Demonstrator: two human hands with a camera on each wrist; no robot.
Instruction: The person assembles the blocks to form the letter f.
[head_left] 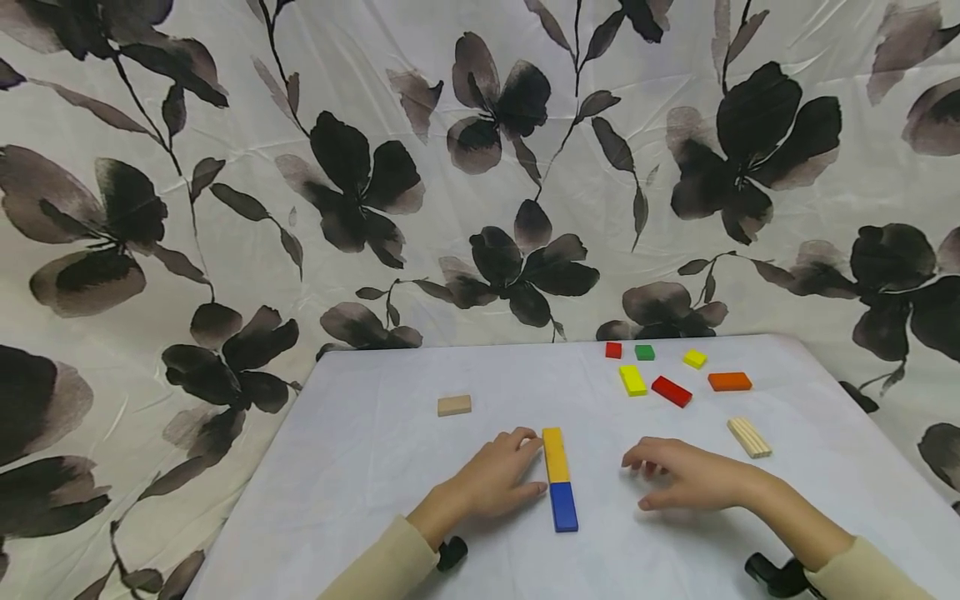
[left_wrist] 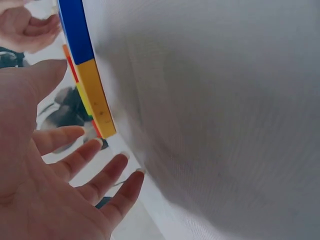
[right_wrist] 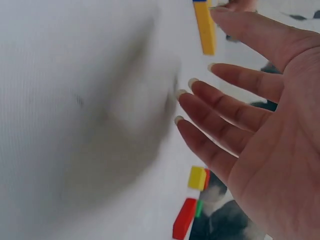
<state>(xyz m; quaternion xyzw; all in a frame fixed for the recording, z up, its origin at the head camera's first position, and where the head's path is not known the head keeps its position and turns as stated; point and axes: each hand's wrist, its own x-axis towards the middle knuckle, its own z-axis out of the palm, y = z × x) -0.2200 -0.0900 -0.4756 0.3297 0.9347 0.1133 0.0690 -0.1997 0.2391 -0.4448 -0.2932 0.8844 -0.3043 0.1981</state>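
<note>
A yellow-orange block (head_left: 555, 454) and a blue block (head_left: 563, 507) lie end to end in one line in the middle of the table. Just left of them is my left hand (head_left: 497, 477), its fingers loosely spread, nothing gripped; whether the fingertips touch the blocks I cannot tell. In the left wrist view the thumb and fingers (left_wrist: 120, 200) look relaxed beside the two blocks. My right hand (head_left: 693, 475) hovers over the table to their right, holding nothing. Its fingers (right_wrist: 215, 145) are extended and parted in the right wrist view.
A plain wooden block (head_left: 454, 406) lies at the left back. Toward the right back are red (head_left: 671, 392), yellow (head_left: 633, 381), green (head_left: 644, 352) and orange (head_left: 730, 382) blocks. Pale ridged sticks or a ridged block (head_left: 749, 437) lie behind my right wrist. A floral cloth hangs behind the white table (head_left: 360, 467).
</note>
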